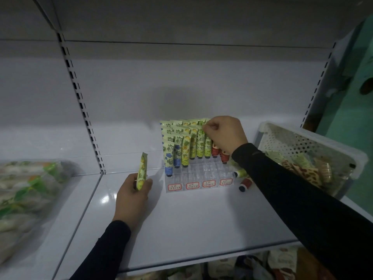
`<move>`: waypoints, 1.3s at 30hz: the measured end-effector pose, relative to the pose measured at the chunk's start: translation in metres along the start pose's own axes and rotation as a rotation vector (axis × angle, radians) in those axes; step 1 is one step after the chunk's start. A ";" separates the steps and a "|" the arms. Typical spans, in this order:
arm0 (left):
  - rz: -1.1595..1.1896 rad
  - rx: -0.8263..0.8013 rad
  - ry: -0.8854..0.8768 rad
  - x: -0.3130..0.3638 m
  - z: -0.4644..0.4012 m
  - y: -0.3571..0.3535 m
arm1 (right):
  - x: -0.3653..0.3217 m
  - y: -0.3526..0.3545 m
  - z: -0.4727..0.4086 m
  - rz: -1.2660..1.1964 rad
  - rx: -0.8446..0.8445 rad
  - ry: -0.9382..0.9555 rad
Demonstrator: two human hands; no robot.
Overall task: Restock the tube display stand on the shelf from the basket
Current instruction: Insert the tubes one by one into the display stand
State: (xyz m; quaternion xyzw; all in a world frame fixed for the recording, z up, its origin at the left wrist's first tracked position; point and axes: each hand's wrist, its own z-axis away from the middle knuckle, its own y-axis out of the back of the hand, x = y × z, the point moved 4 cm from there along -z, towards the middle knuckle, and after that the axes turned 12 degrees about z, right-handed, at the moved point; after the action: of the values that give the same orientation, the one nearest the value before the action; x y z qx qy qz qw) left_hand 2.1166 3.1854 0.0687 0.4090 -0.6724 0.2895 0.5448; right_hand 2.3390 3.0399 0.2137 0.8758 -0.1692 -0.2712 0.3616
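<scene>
A clear acrylic tube display stand (pixel 199 176) with red-framed labels sits mid-shelf, its back rows filled with blue, yellow, green and red tubes (pixel 185 150). My left hand (pixel 132 196) grips an upright yellow pineapple-print tube (pixel 141 171) left of the stand. My right hand (pixel 224 135) is over the stand's back right rows, pinching the top of a green tube (pixel 201 136). The white perforated basket (pixel 302 142) stands on the shelf at right and holds more tubes. Beside the stand's right end lie a red tube (pixel 245 183) and a pale green tube (pixel 240 173).
Bagged goods in clear plastic (pixel 28 195) lie on the neighbouring shelf at left. The white shelf (pixel 181 229) has its front edge below my arms. Packaged items (pixel 262 265) show on the shelf underneath. A slotted upright (pixel 84 110) divides the bays.
</scene>
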 end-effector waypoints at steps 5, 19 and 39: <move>-0.006 -0.001 -0.002 0.000 0.000 0.000 | 0.001 -0.014 -0.003 0.099 -0.032 0.020; 0.005 0.003 0.005 -0.002 -0.001 0.000 | 0.001 -0.015 -0.009 0.147 -0.082 -0.063; 0.215 -0.087 0.006 0.023 0.012 -0.001 | 0.008 0.025 0.053 -0.189 -0.029 -0.096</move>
State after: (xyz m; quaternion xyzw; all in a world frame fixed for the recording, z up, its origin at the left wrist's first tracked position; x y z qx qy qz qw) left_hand 2.1104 3.1695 0.0880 0.3099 -0.7227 0.3178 0.5298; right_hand 2.3115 2.9906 0.1974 0.8686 -0.0991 -0.3483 0.3384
